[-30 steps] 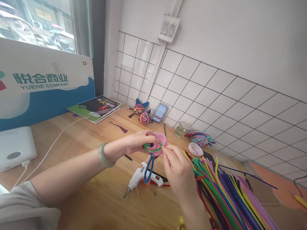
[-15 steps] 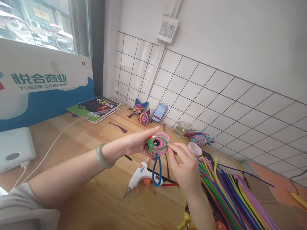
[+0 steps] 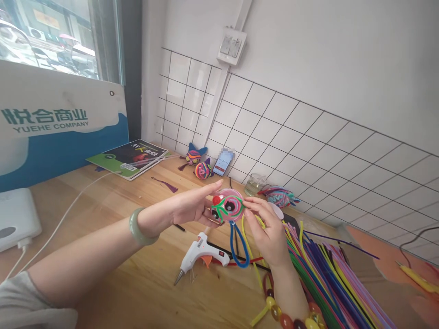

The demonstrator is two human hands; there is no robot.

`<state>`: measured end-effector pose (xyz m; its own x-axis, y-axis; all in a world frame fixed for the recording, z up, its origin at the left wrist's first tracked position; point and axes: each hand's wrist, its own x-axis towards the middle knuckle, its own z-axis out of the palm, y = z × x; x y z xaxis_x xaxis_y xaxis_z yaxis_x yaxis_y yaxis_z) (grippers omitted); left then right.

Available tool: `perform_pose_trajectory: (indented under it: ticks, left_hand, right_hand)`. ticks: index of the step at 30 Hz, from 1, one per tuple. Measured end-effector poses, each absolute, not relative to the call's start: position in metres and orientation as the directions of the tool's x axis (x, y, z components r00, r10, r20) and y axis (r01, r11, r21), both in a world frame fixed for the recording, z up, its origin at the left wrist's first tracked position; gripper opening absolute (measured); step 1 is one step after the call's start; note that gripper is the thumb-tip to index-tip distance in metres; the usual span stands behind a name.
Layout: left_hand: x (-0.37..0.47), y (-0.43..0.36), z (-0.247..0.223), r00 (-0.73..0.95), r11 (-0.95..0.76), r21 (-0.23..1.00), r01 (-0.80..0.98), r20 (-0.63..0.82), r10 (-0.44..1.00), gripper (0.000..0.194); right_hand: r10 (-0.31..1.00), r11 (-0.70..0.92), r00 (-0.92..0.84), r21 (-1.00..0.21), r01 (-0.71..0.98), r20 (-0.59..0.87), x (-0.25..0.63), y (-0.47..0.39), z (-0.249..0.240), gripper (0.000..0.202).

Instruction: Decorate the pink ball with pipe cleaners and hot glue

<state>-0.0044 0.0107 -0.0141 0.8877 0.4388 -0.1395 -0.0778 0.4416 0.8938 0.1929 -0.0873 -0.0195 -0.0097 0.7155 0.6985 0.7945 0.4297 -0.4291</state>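
A pink pipe-cleaner ornament (image 3: 236,197) with green outlines, black bead-like eyes and a red spot is held above the table. A blue pipe-cleaner loop (image 3: 245,261) hangs from its underside. My left hand (image 3: 192,204) cups its left side, thumb stretched along the top and fingers beneath. From the right, my right hand (image 3: 269,230) pinches its edge between thumb and fingertips. Below lies a white glue gun (image 3: 202,252), its nozzle pointing down and left. Many coloured pipe cleaners (image 3: 336,274) lie right of my right hand.
At the back stand two striped ornaments (image 3: 203,169), a phone (image 3: 223,162), a glass jar (image 3: 254,184) and another multicoloured ornament (image 3: 279,196). Booklets (image 3: 132,157) and a purple tassel (image 3: 166,184) lie to the left. A white cable (image 3: 65,224) runs from a white device (image 3: 17,219).
The ornament has turned, so both eyes and the red spot now face me. Its blue loop has swung right. The view has shifted slightly, and both hands keep their hold.
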Motion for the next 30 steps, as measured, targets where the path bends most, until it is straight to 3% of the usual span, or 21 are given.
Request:
perform_pose_trajectory:
  ticks: [8,18,25,30]
  left_hand:
    - [-0.003,0.003,-0.011,0.88,0.363,0.924,-0.117,-0.072,0.469,0.048]
    - [0.0,-0.001,-0.012,0.884,0.396,0.911,-0.11,-0.093,0.458,0.049]
    - [-0.002,-0.002,-0.01,0.894,0.319,0.925,-0.205,0.044,0.447,0.04]
    - [-0.007,-0.002,-0.003,0.901,0.254,0.959,-0.128,0.006,0.434,0.044]
  right_hand:
    - [0.712,0.477,-0.127,-0.344,0.809,0.69,0.182,-0.095,-0.013,0.021]
    - [0.692,0.493,-0.236,-0.209,0.845,0.682,0.171,-0.102,-0.01,0.03]
    - [0.691,0.522,-0.279,-0.192,0.831,0.667,0.172,-0.105,-0.006,0.037]
    - [0.696,0.531,-0.287,-0.202,0.823,0.658,0.171,-0.106,-0.005,0.039]
